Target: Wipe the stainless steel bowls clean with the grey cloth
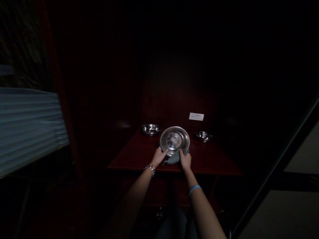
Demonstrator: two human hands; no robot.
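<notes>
Between my hands a shiny steel bowl is held up at a tilt above the dark red desk, its inside facing me. My left hand grips the lower left of its rim, thumb on the inner side. A grey-blue cloth is bunched in my right hand and pressed against the bowl's lower right rim. Part of the cloth hangs below the bowl. The fingers behind the bowl are hidden.
On the red desk, one steel bowl stands at the back left and another steel bowl at the back right. A white socket panel is on the back wall. Pale blue ridged material is at far left. Dark walls rise on both sides.
</notes>
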